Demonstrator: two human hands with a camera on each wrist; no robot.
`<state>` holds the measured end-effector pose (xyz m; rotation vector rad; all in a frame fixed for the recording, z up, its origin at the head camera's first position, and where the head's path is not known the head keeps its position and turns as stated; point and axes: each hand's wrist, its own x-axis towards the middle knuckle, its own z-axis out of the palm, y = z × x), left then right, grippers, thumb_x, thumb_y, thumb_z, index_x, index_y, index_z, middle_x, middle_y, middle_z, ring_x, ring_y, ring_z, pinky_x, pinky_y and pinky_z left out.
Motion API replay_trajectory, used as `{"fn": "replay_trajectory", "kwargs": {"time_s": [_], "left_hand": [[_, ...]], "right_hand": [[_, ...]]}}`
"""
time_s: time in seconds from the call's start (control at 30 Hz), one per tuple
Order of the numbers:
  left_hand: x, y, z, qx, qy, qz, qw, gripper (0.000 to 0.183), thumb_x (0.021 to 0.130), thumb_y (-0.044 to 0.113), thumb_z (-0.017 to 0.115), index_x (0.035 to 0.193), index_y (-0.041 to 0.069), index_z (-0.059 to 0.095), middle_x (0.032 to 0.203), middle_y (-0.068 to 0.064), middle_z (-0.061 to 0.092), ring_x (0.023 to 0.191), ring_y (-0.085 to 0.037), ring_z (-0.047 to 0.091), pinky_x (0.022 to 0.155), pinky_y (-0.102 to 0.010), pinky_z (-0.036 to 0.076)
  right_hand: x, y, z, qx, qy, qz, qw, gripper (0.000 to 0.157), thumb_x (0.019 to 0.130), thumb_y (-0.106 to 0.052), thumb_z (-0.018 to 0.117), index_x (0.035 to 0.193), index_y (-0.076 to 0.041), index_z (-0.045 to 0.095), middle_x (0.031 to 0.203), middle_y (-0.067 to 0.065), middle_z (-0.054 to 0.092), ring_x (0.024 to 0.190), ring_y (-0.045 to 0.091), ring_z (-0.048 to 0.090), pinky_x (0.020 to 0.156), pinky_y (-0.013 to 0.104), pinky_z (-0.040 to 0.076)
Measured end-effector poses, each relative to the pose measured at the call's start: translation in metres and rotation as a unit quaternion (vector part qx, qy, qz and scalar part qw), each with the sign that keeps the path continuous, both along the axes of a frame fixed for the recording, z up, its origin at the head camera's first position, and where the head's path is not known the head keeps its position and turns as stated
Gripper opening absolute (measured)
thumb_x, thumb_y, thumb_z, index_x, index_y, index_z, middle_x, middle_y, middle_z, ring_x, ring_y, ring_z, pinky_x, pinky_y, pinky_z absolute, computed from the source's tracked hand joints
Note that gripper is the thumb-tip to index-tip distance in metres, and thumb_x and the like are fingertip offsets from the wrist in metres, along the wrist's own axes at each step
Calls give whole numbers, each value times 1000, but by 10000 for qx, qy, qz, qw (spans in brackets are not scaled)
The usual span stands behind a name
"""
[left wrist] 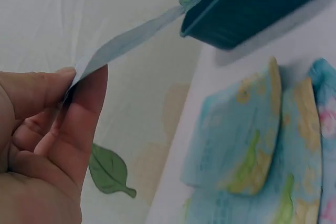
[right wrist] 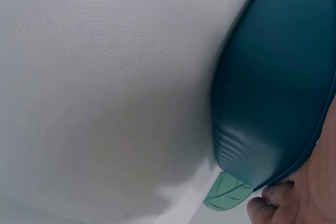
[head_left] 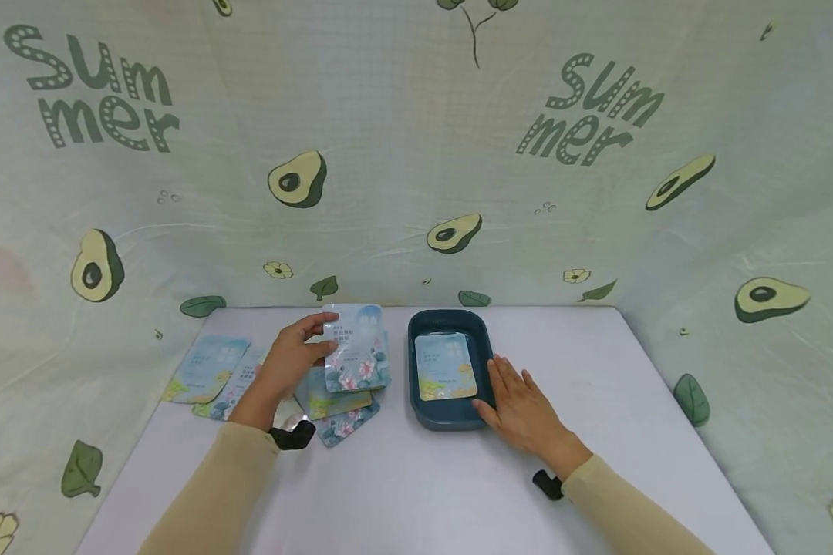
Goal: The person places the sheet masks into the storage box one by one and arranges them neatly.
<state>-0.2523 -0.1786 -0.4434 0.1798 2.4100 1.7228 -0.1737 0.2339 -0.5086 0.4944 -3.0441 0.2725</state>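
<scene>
My left hand pinches a sachet, pale blue with pink flowers, by its left edge between thumb and fingers. In the left wrist view this sachet is seen nearly edge-on, raised above the table. Below it in the head view, a yellow-and-blue sachet overlaps a flowered one. A dark teal rectangular tub stands to the right, with a blue-and-yellow sachet lying flat inside. My right hand rests against the tub's right side, fingers extended along its rim.
At the table's left lie more sachets, a blue-and-yellow one overlapping others, partly hidden behind my left forearm. The white table meets a hanging cloth printed with avocados and leaves at its back edge.
</scene>
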Motion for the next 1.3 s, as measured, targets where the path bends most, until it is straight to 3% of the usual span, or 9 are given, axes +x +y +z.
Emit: {"fn": "replay_trajectory", "kwargs": {"time_s": [0.2, 0.47, 0.63, 0.8, 1.1, 1.3], "left_hand": [[-17, 22, 5, 557, -35, -179, 9983, 53, 104, 9, 68, 154, 18, 54, 149, -18, 48, 103, -18, 64, 81, -27, 59], [-35, 57, 1, 1102, -200, -411, 9929, 50, 104, 4, 65, 151, 13, 56, 140, -17, 55, 91, -17, 63, 74, -28, 56], [-41, 81, -5, 1179, -338, -357, 9918, 47, 103, 1, 65, 148, 14, 58, 131, -14, 60, 93, -22, 63, 74, -31, 56], [-45, 100, -14, 1095, -446, -293, 9926, 46, 103, 0, 65, 145, 18, 61, 127, -11, 59, 90, -19, 60, 76, -36, 55], [-50, 124, -28, 1051, -611, -388, 9918, 45, 103, -1, 63, 143, 19, 62, 123, -9, 49, 85, -21, 51, 71, -34, 49], [-52, 137, -32, 961, -652, -433, 9923, 45, 103, -1, 64, 142, 19, 62, 124, -11, 52, 87, -21, 54, 70, -33, 51]], "right_hand": [[0, 1, -1, 41, 33, -2, 10000, 84, 108, -52, 52, 161, 9, 30, 170, 25, 28, 159, 40, 29, 124, 63, 29], [-1, 0, -1, 118, -22, 22, 9999, 84, 108, -53, 50, 162, 9, 29, 171, 25, 28, 159, 39, 28, 125, 62, 28], [-2, 1, -2, 215, -23, 43, 9998, 85, 108, -54, 49, 162, 9, 28, 171, 25, 27, 159, 39, 27, 125, 61, 28], [-1, 1, 0, 214, -13, 67, 9997, 85, 108, -54, 50, 161, 10, 29, 170, 25, 28, 159, 39, 28, 126, 59, 27], [-1, 2, 0, 306, -25, 97, 9995, 86, 108, -55, 49, 161, 10, 29, 170, 26, 28, 159, 40, 28, 127, 57, 27], [-2, 2, -1, 339, -87, 84, 9994, 86, 109, -56, 47, 162, 9, 28, 170, 25, 27, 160, 39, 26, 128, 57, 25]]}}
